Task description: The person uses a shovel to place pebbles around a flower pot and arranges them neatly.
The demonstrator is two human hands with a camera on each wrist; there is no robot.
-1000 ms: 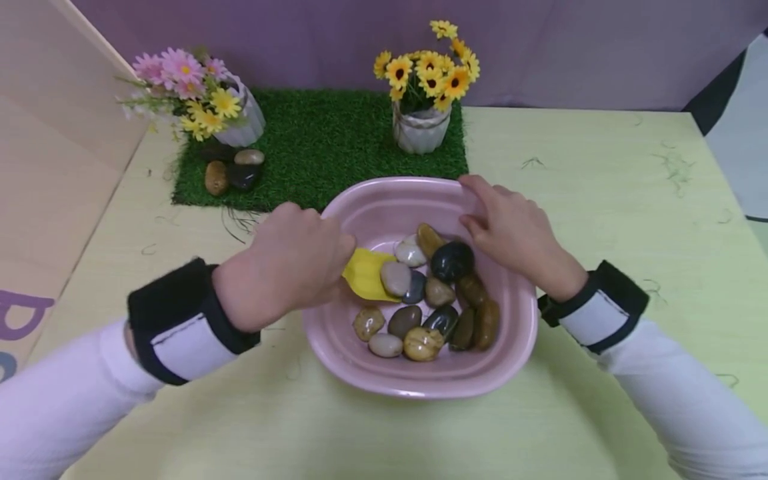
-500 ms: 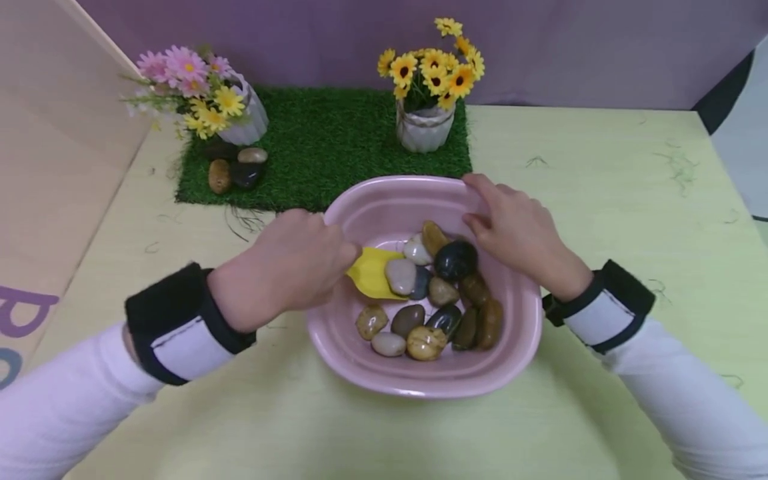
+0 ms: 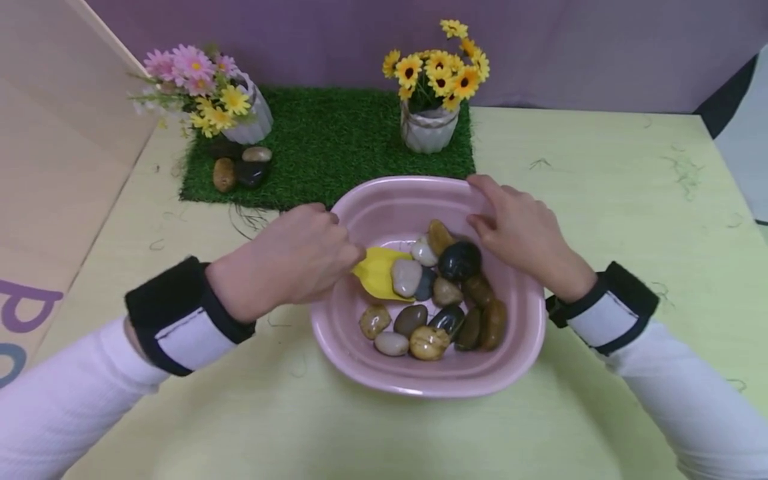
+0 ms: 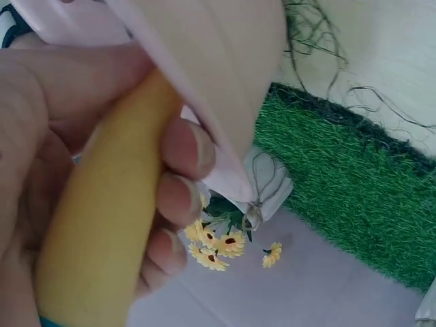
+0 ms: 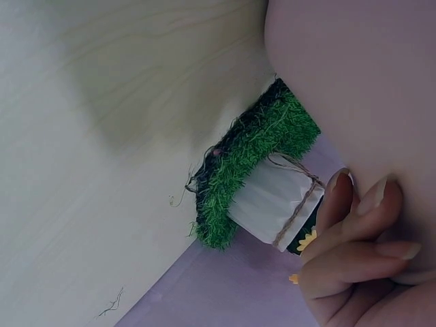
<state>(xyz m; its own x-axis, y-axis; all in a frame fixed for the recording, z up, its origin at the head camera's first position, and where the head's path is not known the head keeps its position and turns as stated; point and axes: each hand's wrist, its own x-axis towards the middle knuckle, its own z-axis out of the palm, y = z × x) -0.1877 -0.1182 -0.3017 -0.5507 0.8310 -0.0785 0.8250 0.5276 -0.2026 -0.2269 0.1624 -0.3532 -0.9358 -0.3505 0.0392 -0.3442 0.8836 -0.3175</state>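
Observation:
A pink oval basin (image 3: pixel 429 389) stands mid-table in the head view, with several smooth stones spread over its floor. My left hand (image 3: pixel 288 257) grips the yellow handle of a small shovel (image 4: pixel 102 211) at the basin's left rim; the wrist view shows fingers wrapped round it. The shovel's flat yellow blade (image 3: pixel 375 275) reaches into the basin. A light grey stone (image 3: pixel 407 277) overlaps the blade's right end, beside a dark grey stone and a white one. My right hand (image 3: pixel 528 233) holds the basin's upper right rim, thumb inside, fingers curled against the outer wall.
Behind the basin lies a green turf mat (image 3: pixel 336 143). On it stand a pot of yellow flowers (image 3: pixel 429 130) and a tilted pot of pink and yellow flowers (image 3: pixel 255 117). Several stones (image 3: pixel 252 173) sit at the mat's left end. Loose turf strands dot the table.
The shovel blade has slid slightly to the right inside the basin, and the stones by it have shifted a little that way. My right hand keeps its hold on the rim.

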